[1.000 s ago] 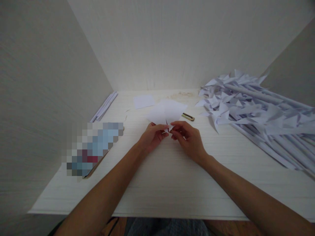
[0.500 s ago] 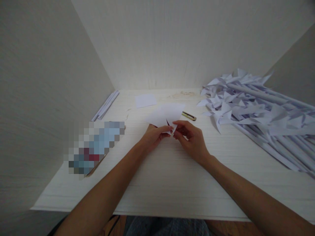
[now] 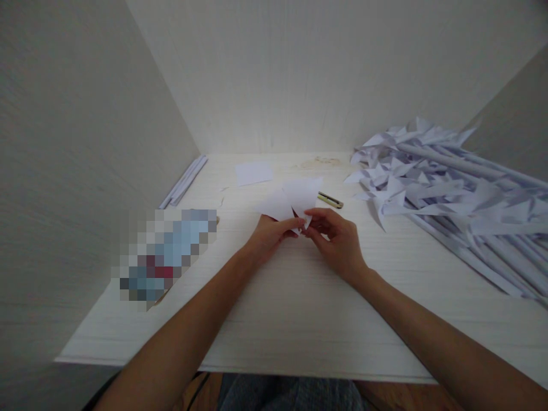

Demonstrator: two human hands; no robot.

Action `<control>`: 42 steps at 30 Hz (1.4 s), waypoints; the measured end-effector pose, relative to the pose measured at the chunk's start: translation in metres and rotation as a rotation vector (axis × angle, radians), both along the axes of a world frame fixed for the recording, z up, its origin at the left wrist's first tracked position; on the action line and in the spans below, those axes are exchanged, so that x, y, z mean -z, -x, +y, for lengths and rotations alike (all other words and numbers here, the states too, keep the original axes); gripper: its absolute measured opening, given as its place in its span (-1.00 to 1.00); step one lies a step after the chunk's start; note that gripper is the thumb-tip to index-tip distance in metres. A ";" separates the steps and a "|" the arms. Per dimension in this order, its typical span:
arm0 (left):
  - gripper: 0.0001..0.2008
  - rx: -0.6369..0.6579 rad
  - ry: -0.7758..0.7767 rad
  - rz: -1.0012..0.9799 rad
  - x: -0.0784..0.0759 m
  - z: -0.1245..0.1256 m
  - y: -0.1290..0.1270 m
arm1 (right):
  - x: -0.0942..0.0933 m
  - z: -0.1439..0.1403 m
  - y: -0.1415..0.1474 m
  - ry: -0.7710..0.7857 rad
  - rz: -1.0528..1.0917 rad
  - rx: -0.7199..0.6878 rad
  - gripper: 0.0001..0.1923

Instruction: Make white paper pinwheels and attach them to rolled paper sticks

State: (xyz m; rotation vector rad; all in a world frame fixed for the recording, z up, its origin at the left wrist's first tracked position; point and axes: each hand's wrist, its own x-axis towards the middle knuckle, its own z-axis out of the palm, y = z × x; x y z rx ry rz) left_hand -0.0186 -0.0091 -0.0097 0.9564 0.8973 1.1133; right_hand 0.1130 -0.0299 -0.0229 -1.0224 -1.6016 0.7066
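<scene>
A white sheet of paper (image 3: 291,198) lies partly lifted at the middle of the white table (image 3: 299,308). My left hand (image 3: 269,235) pinches its near corner from the left. My right hand (image 3: 336,240) pinches the same corner from the right, fingertips almost touching the left ones. A small fold of paper sticks out between the two hands.
A large heap of paper pinwheels on rolled paper sticks (image 3: 449,194) fills the right side. A small utility knife (image 3: 329,200) lies just beyond the sheet. A paper square (image 3: 253,172) lies further back, a stack of paper strips (image 3: 184,181) along the left wall, a blurred object (image 3: 166,251) at left.
Both hands have shifted slightly to the right and forward with the paper corner. The sheet's far edges have turned a little; the fold between the fingers looks tighter.
</scene>
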 end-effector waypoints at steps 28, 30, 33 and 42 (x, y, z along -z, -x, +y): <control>-0.98 0.044 -0.745 0.561 -0.007 0.022 0.043 | -0.006 0.026 -0.037 0.314 0.075 -0.034 -0.86; -0.98 0.139 -0.684 0.562 -0.008 0.019 0.040 | -0.003 0.028 -0.037 0.252 0.031 0.013 -0.88; -0.94 0.217 -0.505 0.585 -0.005 0.013 0.030 | 0.000 0.028 -0.035 0.151 0.014 0.070 -0.84; -0.87 0.096 -0.250 0.541 0.001 0.007 0.013 | 0.003 0.026 -0.034 -0.021 -0.047 0.117 -0.89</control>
